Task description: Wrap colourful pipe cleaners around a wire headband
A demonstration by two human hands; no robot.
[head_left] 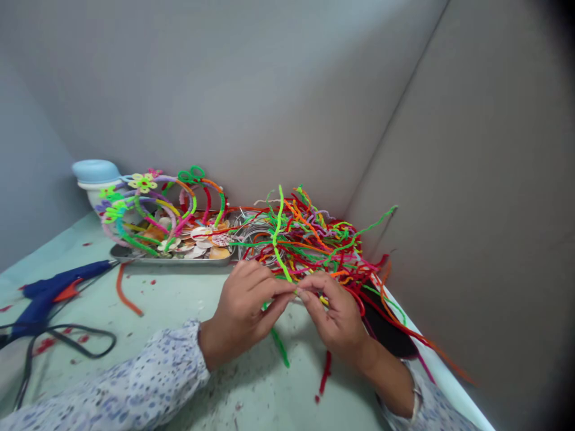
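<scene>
Both my hands meet over the middle of the table, fingertips pinched together. My left hand [249,302] and my right hand [335,311] grip a yellow-green pipe cleaner [279,230], whose long end rises upward from between the fingers. The lower end is hidden by my fingertips. Beneath my left hand a green pipe cleaner [281,347] lies on the table, and a short red piece [324,377] rests below my right hand. Just behind the hands spreads a tangled heap of many-coloured pipe cleaners [314,239].
Several colourful pipe-cleaner headbands [168,179] with flowers stand in a metal tray [179,261] of shells and discs [202,239]. A white bottle with a blue cap [96,172] stands behind. A blue glue gun [67,281] and its cord [85,356] lie left. Grey walls [251,90] enclose the table.
</scene>
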